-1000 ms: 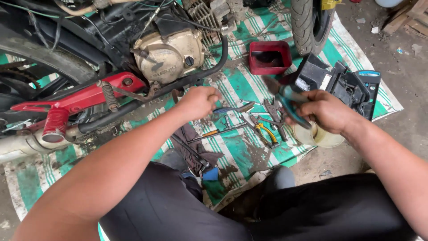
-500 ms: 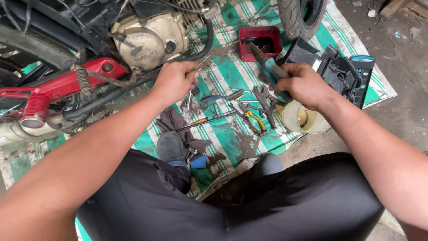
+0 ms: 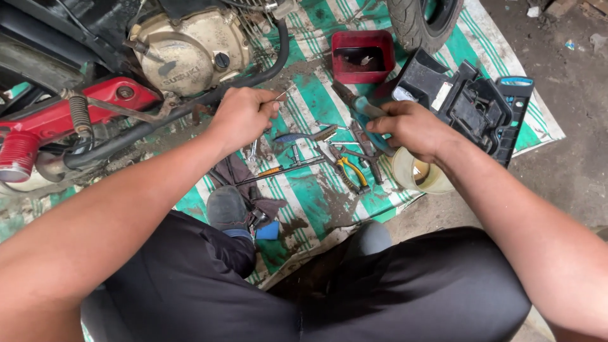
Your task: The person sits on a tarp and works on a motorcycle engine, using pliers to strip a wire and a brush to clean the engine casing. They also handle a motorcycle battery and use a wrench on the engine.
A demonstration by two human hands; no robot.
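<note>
head view: left hand (image 3: 242,116) is curled, fingertips pinched on a thin metal pin (image 3: 279,96) that points up-right toward the engine case (image 3: 190,47), near the mat's top edge. right hand (image 3: 411,130) is closed around teal-handled pliers (image 3: 358,104); their long axis runs up-left toward the red tray (image 3: 363,56), nose clear of it. the striped mat (image 3: 316,190) carries yellow-handled pliers (image 3: 351,172) between both forearms, nearer the right hand.

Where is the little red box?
The red box sits at the top middle of the head view on the striped mat, just left of the tyre and above the right hand.
</note>
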